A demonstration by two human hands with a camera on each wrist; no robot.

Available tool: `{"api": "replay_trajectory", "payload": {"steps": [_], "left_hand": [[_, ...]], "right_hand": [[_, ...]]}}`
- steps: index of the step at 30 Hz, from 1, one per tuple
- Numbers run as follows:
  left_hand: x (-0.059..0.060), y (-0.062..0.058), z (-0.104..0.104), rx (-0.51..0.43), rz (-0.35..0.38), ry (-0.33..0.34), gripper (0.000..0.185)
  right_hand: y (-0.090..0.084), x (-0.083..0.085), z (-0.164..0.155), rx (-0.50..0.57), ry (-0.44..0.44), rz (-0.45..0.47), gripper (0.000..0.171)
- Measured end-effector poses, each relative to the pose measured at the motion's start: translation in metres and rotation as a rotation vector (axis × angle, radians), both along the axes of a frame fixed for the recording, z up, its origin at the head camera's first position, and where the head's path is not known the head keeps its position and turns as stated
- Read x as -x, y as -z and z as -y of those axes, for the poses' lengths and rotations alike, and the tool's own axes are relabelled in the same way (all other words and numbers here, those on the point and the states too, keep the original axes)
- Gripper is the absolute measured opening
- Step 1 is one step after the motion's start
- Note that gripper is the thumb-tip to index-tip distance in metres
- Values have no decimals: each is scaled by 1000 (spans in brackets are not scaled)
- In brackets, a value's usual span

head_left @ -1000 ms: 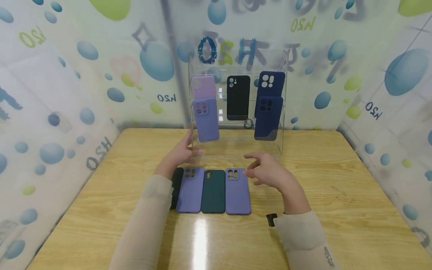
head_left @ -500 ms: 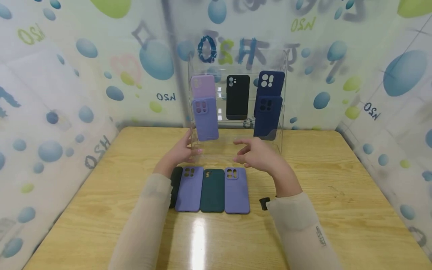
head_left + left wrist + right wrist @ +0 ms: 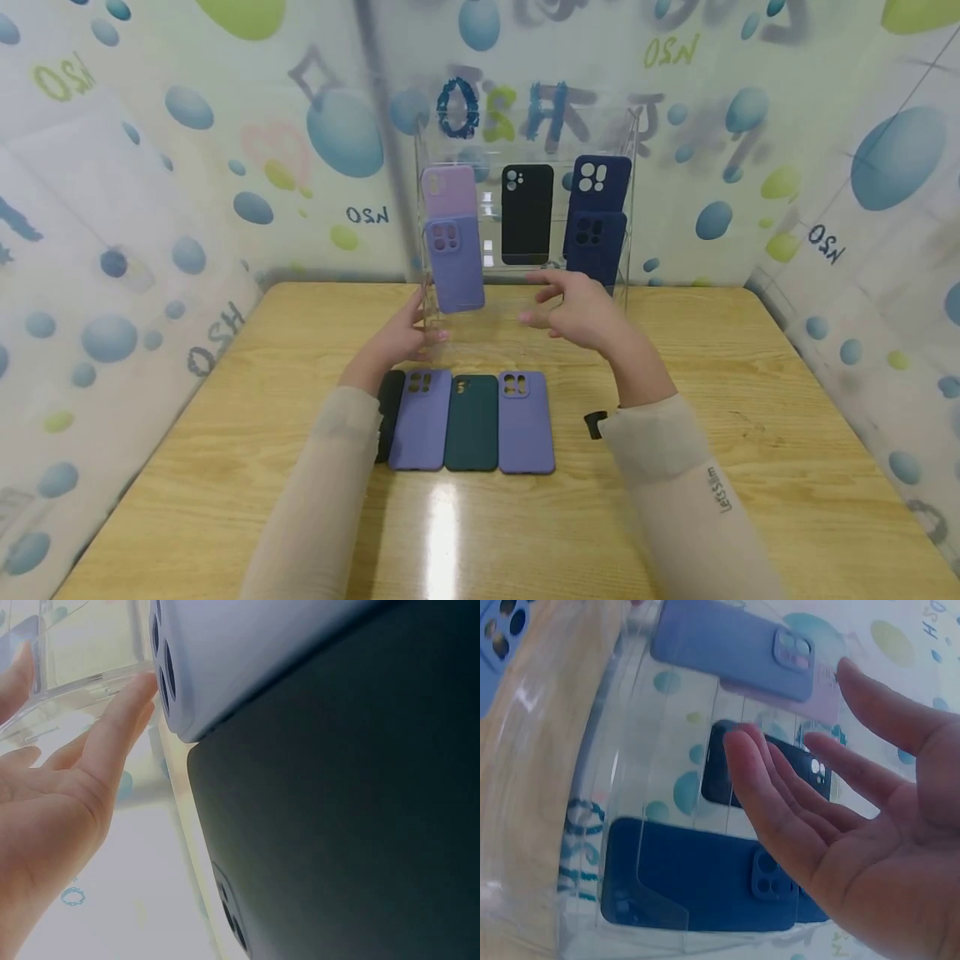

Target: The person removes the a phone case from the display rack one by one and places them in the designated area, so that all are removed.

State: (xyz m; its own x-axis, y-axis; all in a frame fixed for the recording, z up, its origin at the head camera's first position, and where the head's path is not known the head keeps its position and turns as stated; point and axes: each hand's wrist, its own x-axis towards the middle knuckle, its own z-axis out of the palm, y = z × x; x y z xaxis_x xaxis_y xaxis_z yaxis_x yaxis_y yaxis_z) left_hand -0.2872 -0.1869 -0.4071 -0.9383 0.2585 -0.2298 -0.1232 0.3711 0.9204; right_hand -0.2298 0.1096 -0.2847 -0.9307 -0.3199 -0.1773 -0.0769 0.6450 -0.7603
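Note:
A clear acrylic stand [image 3: 495,329] at the table's back holds a lilac case [image 3: 448,190], a purple case [image 3: 454,265], a black case [image 3: 527,213] and two navy cases [image 3: 602,182] [image 3: 596,242]. My left hand [image 3: 405,333] rests straight fingers on the stand's lower left front edge [image 3: 75,682]. My right hand [image 3: 573,308] hovers open, fingers spread, in front of the lower navy case [image 3: 697,877] and holds nothing. In front of the stand, cases lie flat in a row: purple [image 3: 420,421], dark green [image 3: 472,423], purple [image 3: 525,422].
A fourth, dark case [image 3: 390,412] lies partly under my left sleeve at the row's left end. The wooden table [image 3: 750,400] is boxed in by bubble-print sheeting on three sides. A small black object [image 3: 592,423] sits by my right wrist.
My right hand rose from over the flat row and moved forward to the stand's front, near the lower navy case. The left hand stayed on the stand's edge.

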Motion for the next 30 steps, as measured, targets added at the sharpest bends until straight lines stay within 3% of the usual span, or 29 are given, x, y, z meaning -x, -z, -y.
{"api": "replay_trajectory", "payload": {"steps": [7,13,20,30], "left_hand": [[3,0,1,-27,35,-12,101],[3,0,1,-15,17,-2,100],[1,0,0,2,-7,-4,98],[2,1,1,8,-2,-8,99]], "right_hand": [[-14,17,-27,-14,132,-176,80],[-21,30,-48,-32,225,-299,92],[-13,46,-65,9,299,-297,104],[4,60,-74,-14,323,-252,102]]}}
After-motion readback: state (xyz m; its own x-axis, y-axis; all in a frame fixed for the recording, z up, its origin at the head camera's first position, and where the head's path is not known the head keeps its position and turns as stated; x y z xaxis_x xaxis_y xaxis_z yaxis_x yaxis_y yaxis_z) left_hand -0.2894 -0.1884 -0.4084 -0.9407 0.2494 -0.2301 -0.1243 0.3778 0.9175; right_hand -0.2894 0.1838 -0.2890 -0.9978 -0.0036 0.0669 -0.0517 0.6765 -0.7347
